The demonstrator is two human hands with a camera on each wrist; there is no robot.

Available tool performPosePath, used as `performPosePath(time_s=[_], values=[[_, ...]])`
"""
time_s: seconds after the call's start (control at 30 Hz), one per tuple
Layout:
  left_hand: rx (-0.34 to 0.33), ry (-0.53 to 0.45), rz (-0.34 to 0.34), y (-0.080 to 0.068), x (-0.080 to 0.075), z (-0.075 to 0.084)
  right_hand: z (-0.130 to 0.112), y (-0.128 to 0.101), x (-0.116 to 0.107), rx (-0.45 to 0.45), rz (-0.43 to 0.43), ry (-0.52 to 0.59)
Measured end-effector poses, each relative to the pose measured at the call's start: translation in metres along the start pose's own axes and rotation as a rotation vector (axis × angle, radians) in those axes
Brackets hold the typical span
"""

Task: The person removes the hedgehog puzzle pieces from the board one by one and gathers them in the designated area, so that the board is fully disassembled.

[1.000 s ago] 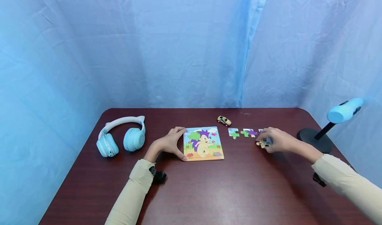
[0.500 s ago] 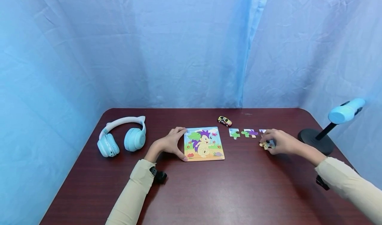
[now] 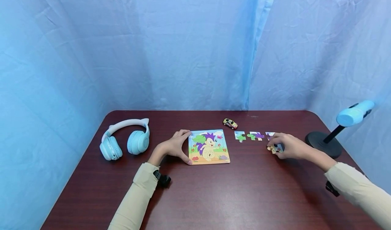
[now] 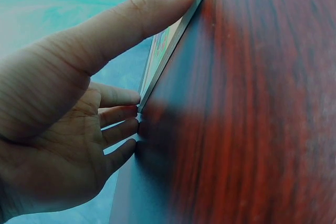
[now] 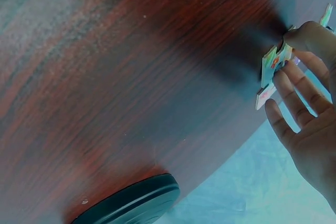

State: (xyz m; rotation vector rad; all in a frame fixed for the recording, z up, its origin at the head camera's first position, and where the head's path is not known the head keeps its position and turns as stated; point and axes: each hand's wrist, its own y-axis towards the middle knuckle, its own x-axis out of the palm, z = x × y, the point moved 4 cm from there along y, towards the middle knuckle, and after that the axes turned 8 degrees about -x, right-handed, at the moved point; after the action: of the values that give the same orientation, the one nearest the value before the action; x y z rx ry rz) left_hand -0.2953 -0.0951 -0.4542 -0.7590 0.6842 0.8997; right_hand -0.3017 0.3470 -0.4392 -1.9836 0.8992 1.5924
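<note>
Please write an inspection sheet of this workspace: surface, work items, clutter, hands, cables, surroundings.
Surface: dark red wooden table.
Work items: hedgehog puzzle board; loose puzzle pieces in a row to its right; one puzzle piece under the right hand.
Clutter: blue cat-ear headphones, toy car, blue desk lamp.
Hands: left hand holds the board's left edge; right hand pinches the piece.
Cables: nothing seen.
Surroundings: blue curtain.
</note>
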Motion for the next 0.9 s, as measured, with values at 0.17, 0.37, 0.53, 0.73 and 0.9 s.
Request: performPosePath(time_s=[0.17, 0.37, 0.53, 0.73, 0.9], values=[[-0.004, -0.001, -0.001, 0.0, -0.001, 0.0, -0.001, -0.001, -0.001, -0.003, 0.006, 0.0], [-0.003, 0.002, -0.001, 0.0, 0.0, 0.0, -0.003, 0.0, -0.002, -0.015, 0.007, 0.005], [-0.002, 0.006, 0.004, 0.0, 0.0, 0.0, -0.007, 0.006, -0.006, -0.031, 0.03, 0.032], [0.002, 0.005, 0.001, -0.001, 0.0, 0.0, -0.026, 0.026, -0.01, -0.071, 0.05, 0.089], [0.006, 0.0, -0.001, -0.001, -0.001, 0.002, -0.053, 0.054, -0.007, -0.156, 0.07, 0.113]])
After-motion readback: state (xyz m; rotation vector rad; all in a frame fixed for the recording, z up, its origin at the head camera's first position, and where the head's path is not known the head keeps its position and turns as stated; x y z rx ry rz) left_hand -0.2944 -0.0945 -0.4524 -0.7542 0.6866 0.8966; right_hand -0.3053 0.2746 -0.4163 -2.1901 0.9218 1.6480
